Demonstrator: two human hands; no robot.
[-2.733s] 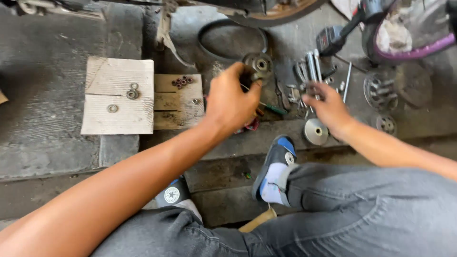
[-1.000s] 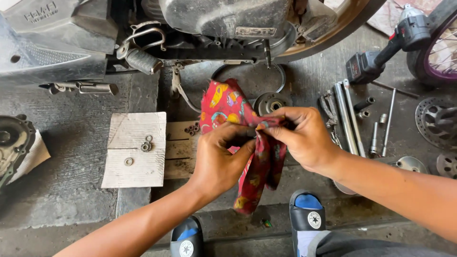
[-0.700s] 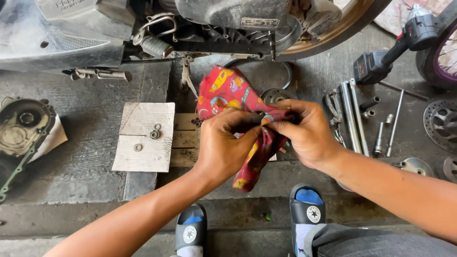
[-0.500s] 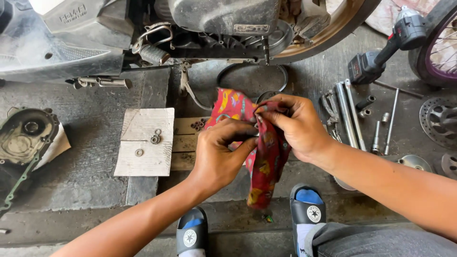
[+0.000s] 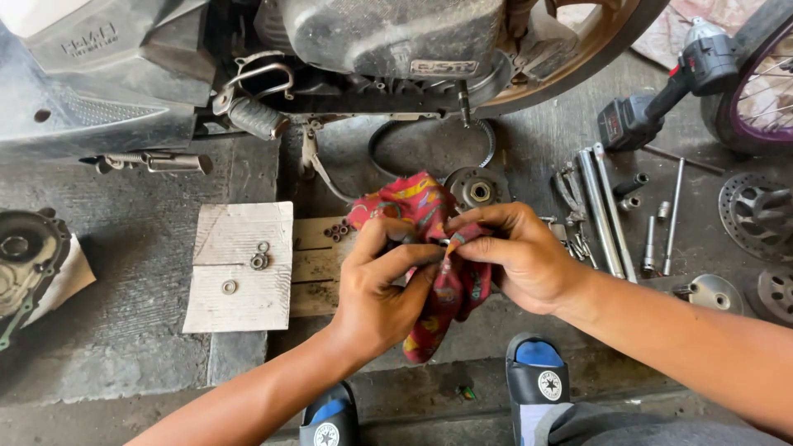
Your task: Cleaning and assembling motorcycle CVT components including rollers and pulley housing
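Head view: my left hand (image 5: 388, 285) and right hand (image 5: 516, 256) pinch one small metal part (image 5: 443, 243) between them, red rag (image 5: 429, 272) wrapped beneath.

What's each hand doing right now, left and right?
Left hand: closed, pinching the red patterned rag around a small part, too hidden to identify.
Right hand: closed on the same rag, fingers gripping its upper fold.

Bright, even daylight falls from above, with a washed-out white patch at the top left corner. Shadows are soft; deep shade lies beneath the motorcycle (image 5: 388, 49). Focus is sharp, with slight wide-angle bending at the edges.
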